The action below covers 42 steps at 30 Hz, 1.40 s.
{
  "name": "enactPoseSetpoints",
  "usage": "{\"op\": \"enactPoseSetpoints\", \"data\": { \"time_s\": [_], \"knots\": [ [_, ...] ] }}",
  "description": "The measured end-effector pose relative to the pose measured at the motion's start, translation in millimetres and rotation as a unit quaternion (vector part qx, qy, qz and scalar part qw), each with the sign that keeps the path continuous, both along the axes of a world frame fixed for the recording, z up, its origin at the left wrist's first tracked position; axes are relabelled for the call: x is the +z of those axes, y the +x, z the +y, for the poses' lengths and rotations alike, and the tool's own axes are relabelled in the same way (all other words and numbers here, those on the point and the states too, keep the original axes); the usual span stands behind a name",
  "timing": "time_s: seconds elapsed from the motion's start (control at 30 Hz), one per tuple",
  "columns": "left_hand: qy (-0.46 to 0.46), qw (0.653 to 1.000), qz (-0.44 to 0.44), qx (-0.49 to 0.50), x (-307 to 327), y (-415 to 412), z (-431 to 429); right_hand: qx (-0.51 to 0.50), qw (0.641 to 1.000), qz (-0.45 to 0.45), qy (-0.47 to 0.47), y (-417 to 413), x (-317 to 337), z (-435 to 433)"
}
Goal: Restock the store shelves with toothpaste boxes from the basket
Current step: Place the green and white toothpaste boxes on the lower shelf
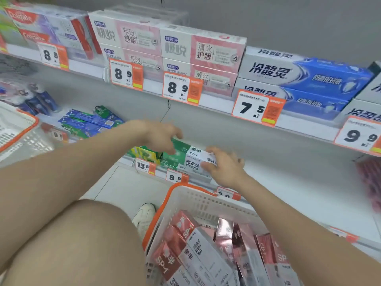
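1. My left hand [162, 137] reaches across to the lower shelf [288, 178]. Its curled fingers and thumb grip the green end of a green toothpaste box [183, 151].
2. My right hand [224, 165] grasps the same box at its white end, thumb on the printed front and fingers wrapped behind. The fingers are blurred.
3. Held between both hands, the box lies lengthwise along the front edge of the lower shelf. It sits on top of a second green box [181, 167] of the same kind.
4. Just left of this pair, touching it, stand some yellow-green boxes [147, 154].
5. On the shelf edge below hang two orange-trimmed price tags, one reading 13.5 [143, 166] and one reading 9.9 [175, 177].
6. Under my right forearm, beside my bare knee, is the basket [206, 205], white with an orange rim. Red and white toothpaste boxes [185, 230] lie jumbled inside it, with a few glossy pink ones among them.
7. My white shoe [144, 215] shows on the floor between knee and basket.
8. On the upper shelf [215, 104] boxes are stacked two high: pink-and-white boxes [202, 50] in the middle, blue-and-white boxes [305, 75] to the right, and Colgate boxes [47, 23] far left.
9. At the left edge is part of a second basket [18, 129], with blue-green boxes [90, 120] lying on the shelf near it.
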<state>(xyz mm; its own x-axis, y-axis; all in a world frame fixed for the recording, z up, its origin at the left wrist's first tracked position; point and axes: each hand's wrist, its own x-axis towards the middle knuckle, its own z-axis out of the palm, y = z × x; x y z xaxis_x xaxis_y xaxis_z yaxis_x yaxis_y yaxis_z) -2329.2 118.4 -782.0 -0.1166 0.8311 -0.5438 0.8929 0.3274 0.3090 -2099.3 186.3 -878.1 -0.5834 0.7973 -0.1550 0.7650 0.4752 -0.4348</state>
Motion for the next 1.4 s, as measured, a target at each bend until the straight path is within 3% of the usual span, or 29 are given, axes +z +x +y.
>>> {"op": "enactPoseSetpoints", "data": {
  "time_s": [0.1, 0.27, 0.57, 0.83, 1.1, 1.4],
  "knots": [
    [0.034, 0.993, -0.071, 0.091, -60.7, -8.2, -2.2, 0.005, 0.999, -0.036, 0.015, -21.1, -30.9, 7.1],
    [0.083, 0.959, -0.107, 0.250, -140.6, -29.8, -9.0, -0.014, 0.998, -0.054, 0.020, -41.5, -74.5, 23.0],
    [0.146, 0.936, -0.131, 0.293, -185.5, -21.2, -1.4, -0.032, 0.998, -0.023, -0.048, -46.9, -114.4, 34.4],
    [0.180, 0.948, -0.057, 0.257, -180.4, -14.1, -9.3, -0.041, 0.997, 0.010, -0.066, -19.8, -122.1, 40.7],
    [0.134, 0.989, 0.023, 0.060, -191.5, -22.7, -12.7, -0.007, 0.999, -0.023, -0.042, -16.1, -125.8, 44.8],
    [0.167, 0.984, 0.021, 0.054, -194.2, -24.6, -17.6, -0.011, 0.999, -0.039, -0.030, -10.4, -130.0, 46.6]
  ]
}}
